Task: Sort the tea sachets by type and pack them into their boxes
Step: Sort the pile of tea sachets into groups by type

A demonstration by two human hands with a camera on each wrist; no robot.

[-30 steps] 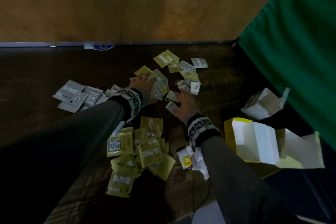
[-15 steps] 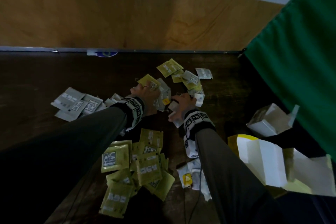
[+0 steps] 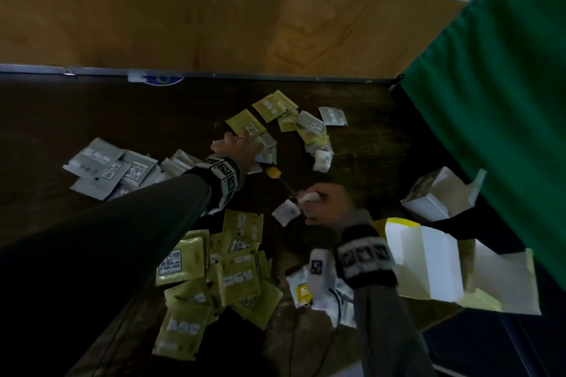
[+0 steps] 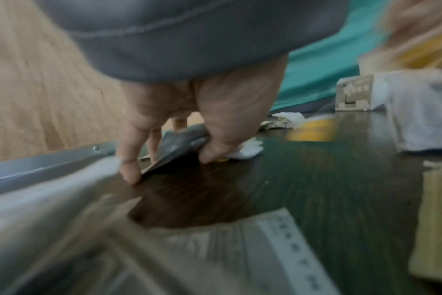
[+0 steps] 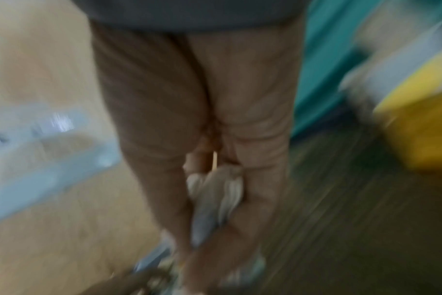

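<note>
Clearly still sorting: the right hand [image 3: 326, 203] pinches a white tea bag [image 3: 286, 212], string trailing to a yellow tag [image 3: 273, 172], near the open yellow box [image 3: 424, 257]. The left hand [image 3: 240, 148] seemingly grips a grey sachet [image 4: 176, 147] in the far pile. Next, drop each on its own pile.

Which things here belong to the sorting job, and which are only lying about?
Job: green sachets; grey sachets; white tea bag in right hand; left hand; open boxes.
Lying about: green cloth; blue sticker.
</note>
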